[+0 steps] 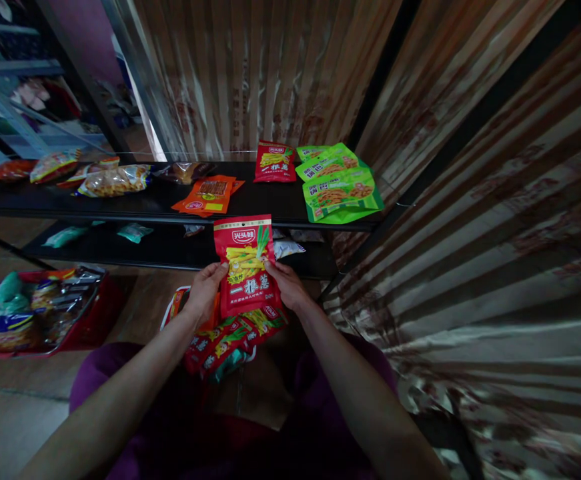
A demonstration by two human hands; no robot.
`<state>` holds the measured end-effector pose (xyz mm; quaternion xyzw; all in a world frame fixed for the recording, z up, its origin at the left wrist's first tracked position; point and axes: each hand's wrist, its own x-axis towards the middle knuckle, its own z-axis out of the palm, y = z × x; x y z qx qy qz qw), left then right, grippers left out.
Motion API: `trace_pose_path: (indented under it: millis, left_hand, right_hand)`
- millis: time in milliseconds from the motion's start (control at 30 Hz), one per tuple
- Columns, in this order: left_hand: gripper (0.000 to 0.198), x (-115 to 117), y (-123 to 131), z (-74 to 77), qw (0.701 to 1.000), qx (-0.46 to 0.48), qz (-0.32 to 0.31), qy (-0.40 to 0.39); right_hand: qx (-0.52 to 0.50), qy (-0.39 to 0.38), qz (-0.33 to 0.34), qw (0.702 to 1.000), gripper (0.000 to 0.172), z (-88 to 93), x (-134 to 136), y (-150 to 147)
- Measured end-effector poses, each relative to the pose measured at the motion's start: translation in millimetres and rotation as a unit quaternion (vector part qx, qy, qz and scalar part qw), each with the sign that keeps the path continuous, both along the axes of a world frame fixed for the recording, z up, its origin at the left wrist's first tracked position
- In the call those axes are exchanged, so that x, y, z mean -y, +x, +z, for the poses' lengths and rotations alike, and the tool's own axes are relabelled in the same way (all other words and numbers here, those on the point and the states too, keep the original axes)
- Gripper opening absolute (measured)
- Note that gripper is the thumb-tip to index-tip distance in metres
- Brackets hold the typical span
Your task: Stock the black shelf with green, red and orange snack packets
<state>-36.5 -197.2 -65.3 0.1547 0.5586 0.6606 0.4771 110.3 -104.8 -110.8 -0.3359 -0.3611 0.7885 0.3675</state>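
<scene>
A: A pleated curtain (280, 80) hangs behind the black shelf (269, 200). What's being held?
B: A red snack bag (244, 267), with yellow sticks, green stalks and white lettering on its front.
A: Where, exactly?
B: Near the shelf, between two hands: the left hand (206, 288) is pinched on its left side, the right hand (287, 283) clamped on its right.

The held red packet (245, 265) reads "一根葱".
</scene>
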Motion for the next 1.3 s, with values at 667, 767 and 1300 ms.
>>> trace_pose_path:
  millis: [667, 767, 1300]
  left_hand:
    - [0.029, -10, 3, -2.5, 0.984, -0.135, 0.099, 0.067]
    - [0.030, -13, 0, 0.8, 0.978, -0.151, 0.118, 0.077]
    - [0.037, -23, -1, 21.7, 0.989, -0.072, 0.092, 0.089]
  right_hand:
    - [-0.018, 0.008, 0.031, 0.999, 0.040, 11.6, 7, 8]
    - [-0.046, 0.023, 0.067, 0.996, 0.038, 9.5, 9, 10]
    - [-0.106, 0.094, 0.121, 0.983, 0.038, 9.5, 6, 15]
